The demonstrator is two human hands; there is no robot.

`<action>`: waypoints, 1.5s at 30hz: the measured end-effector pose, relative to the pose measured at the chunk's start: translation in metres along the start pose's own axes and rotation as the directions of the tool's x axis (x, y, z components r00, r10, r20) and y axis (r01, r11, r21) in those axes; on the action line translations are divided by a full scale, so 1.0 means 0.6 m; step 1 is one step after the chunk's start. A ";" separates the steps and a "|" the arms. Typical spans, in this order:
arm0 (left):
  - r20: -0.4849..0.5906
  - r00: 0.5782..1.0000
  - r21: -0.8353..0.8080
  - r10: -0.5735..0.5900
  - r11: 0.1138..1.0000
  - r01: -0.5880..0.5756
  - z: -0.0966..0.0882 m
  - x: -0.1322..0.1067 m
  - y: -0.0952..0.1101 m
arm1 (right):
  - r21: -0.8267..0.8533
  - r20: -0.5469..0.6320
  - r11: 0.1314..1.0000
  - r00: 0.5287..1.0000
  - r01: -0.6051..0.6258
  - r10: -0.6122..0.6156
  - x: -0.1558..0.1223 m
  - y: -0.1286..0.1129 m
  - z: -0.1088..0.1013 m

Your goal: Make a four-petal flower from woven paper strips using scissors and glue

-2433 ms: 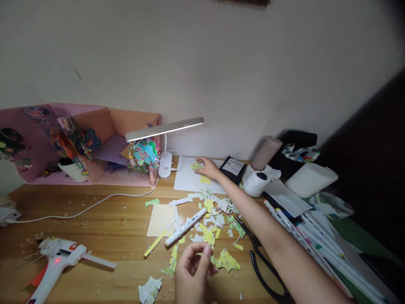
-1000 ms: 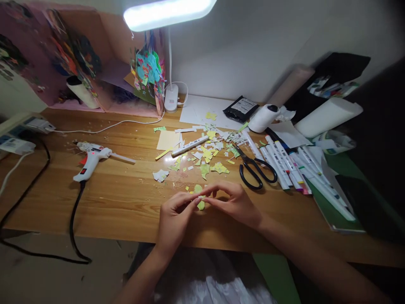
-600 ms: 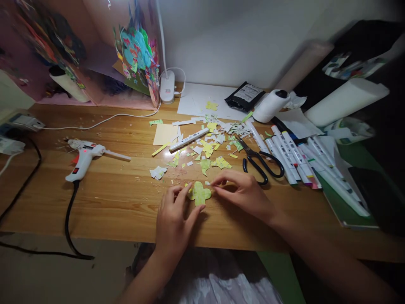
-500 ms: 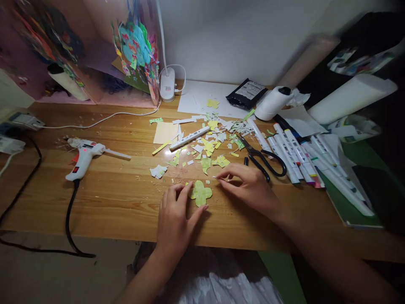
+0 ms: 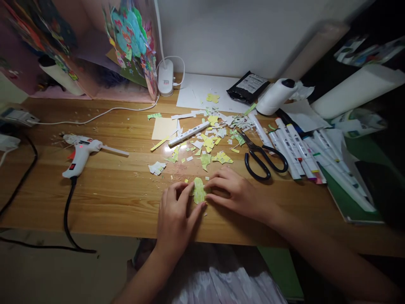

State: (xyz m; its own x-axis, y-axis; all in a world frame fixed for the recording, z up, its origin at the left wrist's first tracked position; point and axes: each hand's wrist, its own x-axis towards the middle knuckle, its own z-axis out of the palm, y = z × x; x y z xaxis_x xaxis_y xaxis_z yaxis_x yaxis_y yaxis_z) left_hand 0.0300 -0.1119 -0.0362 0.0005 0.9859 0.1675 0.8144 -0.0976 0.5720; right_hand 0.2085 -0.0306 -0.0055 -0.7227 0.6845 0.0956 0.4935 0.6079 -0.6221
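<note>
A small yellow-green paper cutout [image 5: 199, 191] with rounded lobes lies low over the near part of the table, between my two hands. My left hand [image 5: 175, 211] holds its left side, with the index finger at the upper edge and the thumb at the lower one. From the right, the thumb and fingers of my right hand [image 5: 237, 192] close on its right edge, and the fingertips cover that lobe. Just beyond are yellow-green paper scraps [image 5: 222, 157]. Black-handled scissors [image 5: 257, 154] lie beyond my right hand, blades pointing away.
A white glue gun [image 5: 80, 154] with a black cord rests at the left. A capped white marker [image 5: 189, 134] lies among the scraps, and several more markers [image 5: 292, 147] are at the right. At the back are a white sheet [image 5: 190, 90], a black packet [image 5: 248, 88] and a power strip [image 5: 166, 78].
My right hand has moved left, from pinching a tiny white scrap to the cutout's right edge. More of the scissors' handles shows. My left hand stays by the cutout. The view has shifted slightly.
</note>
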 end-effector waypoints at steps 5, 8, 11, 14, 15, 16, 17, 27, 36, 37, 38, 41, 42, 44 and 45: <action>0.000 1.000 -0.125 -0.025 0.992 0.025 -0.003 -0.003 0.002 | -0.009 -0.070 1.000 0.997 0.018 -0.019 -0.002 0.007 0.006; -0.186 0.981 -0.093 -0.052 0.995 0.035 -0.040 -0.001 -0.027 | -0.002 -0.106 1.000 0.994 0.026 -0.026 -0.006 0.013 0.008; -0.553 0.826 0.150 -0.115 0.960 0.234 -0.113 0.010 -0.095 | 0.010 -0.160 0.999 0.987 0.034 -0.032 -0.008 0.020 0.014; -0.631 0.747 0.192 -0.209 0.891 0.411 -0.190 0.023 -0.178 | 0.041 -0.213 0.996 0.975 0.079 -0.068 -0.007 0.022 0.018; -0.582 0.780 0.203 -0.230 0.888 0.413 -0.209 0.027 -0.202 | 0.048 -0.225 0.994 0.971 0.098 -0.085 -0.006 0.020 0.018; -0.552 0.800 0.205 -0.236 0.891 0.405 -0.222 0.031 -0.222 | 0.053 -0.235 0.992 0.967 0.113 -0.098 -0.006 0.017 0.016; -0.534 0.812 0.203 -0.236 0.896 0.394 -0.231 0.035 -0.236 | 0.058 -0.245 0.991 0.964 0.121 -0.103 -0.006 0.012 0.014; -0.472 0.852 -0.133 -0.227 0.974 0.186 -0.173 -0.011 -0.085 | 0.635 0.069 0.742 0.972 -0.217 0.224 -0.053 -0.114 0.054; -0.236 0.971 -0.438 0.049 0.886 -0.151 -0.047 -0.084 0.092 | 0.859 -0.136 0.497 0.882 -0.122 0.451 -0.067 -0.145 0.071; -0.174 0.980 -0.467 0.094 0.868 -0.166 -0.044 -0.086 0.088 | 0.855 -0.144 0.495 0.847 -0.153 0.512 -0.072 -0.142 0.068; -0.104 0.986 -0.493 0.133 0.854 -0.167 -0.043 -0.084 0.079 | 0.850 -0.148 0.494 0.817 -0.184 0.557 -0.078 -0.136 0.065; -0.011 0.997 -0.466 0.076 0.882 -0.072 -0.050 -0.061 0.037 | 0.824 -0.105 0.497 0.788 -0.273 0.607 -0.095 -0.111 0.053; -0.013 1.000 -0.404 0.021 0.915 -0.024 -0.052 -0.048 0.021 | 0.813 -0.072 0.492 0.786 -0.310 0.615 -0.100 -0.102 0.047; 0.025 1.000 -0.281 0.014 0.960 -0.006 -0.052 -0.022 -0.006 | 0.792 -0.003 0.477 0.778 -0.382 0.629 -0.107 -0.087 0.033; 0.048 0.998 -0.242 0.030 0.970 -0.018 -0.050 -0.010 -0.015 | 0.781 0.034 0.467 0.776 -0.414 0.630 -0.110 -0.082 0.025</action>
State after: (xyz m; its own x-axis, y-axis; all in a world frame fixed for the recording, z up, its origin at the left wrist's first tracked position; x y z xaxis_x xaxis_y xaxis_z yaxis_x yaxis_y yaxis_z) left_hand 0.0052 -0.1208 -0.0184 0.0532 0.9878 0.1461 0.6492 -0.1454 0.7466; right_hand 0.2247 -0.1118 0.0069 -0.2668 0.9002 -0.3443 0.1517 -0.3136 -0.9374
